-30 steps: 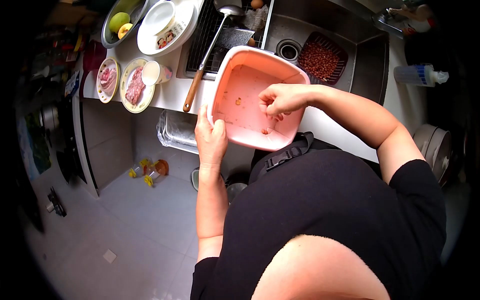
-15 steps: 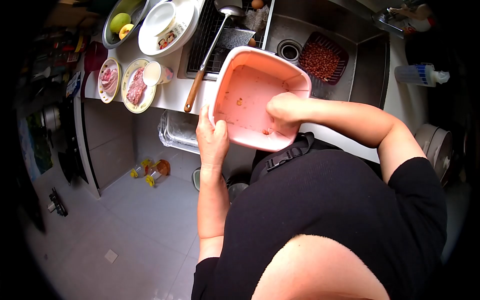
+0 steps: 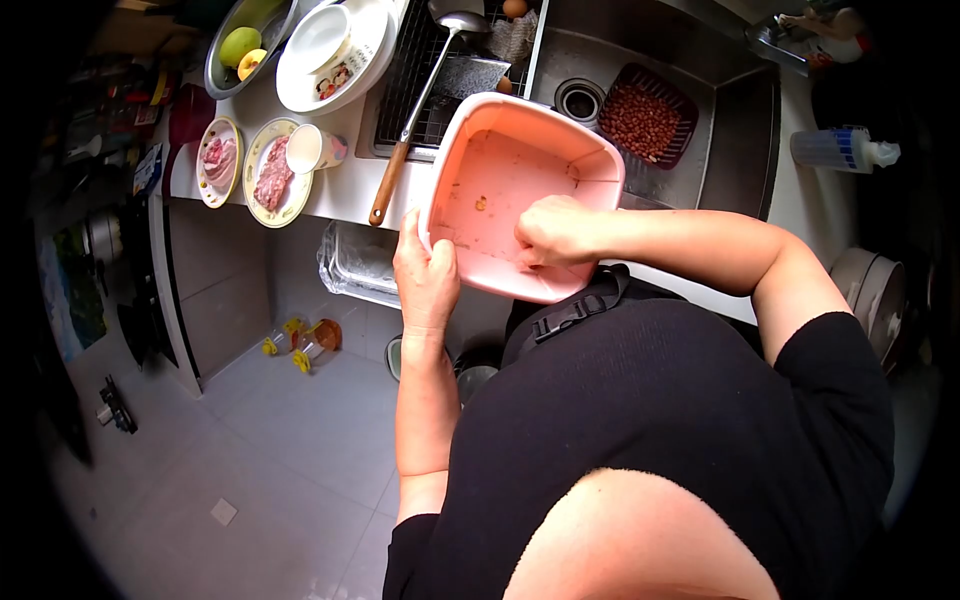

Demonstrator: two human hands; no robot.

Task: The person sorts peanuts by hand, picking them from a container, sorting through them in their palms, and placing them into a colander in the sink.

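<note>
A square pink plastic basin (image 3: 490, 170) is tipped toward me at the counter edge, with small brown bits stuck to its inside. My left hand (image 3: 425, 275) grips its left rim, thumb over the edge. Inside, near the lower right wall, my right hand (image 3: 558, 232) has its fingers curled down against the basin floor. Whatever those fingertips pinch is hidden beneath them. Beyond the basin, in the sink, a dark red slotted basket (image 3: 682, 95) holds many reddish-brown peanuts (image 3: 640, 120).
A ladle (image 3: 395, 165) with a wooden handle lies left of the basin, across a drying rack. Two plates with raw meat (image 3: 272, 187), a paper cup (image 3: 306, 148) and stacked white bowls (image 3: 318, 40) stand farther left. A spray bottle (image 3: 830, 150) lies right of the sink (image 3: 690, 170).
My right hand has slid left along the basin floor, over the spot where a few reddish peanuts showed before; they are now covered. My left hand and the basin have barely moved.
</note>
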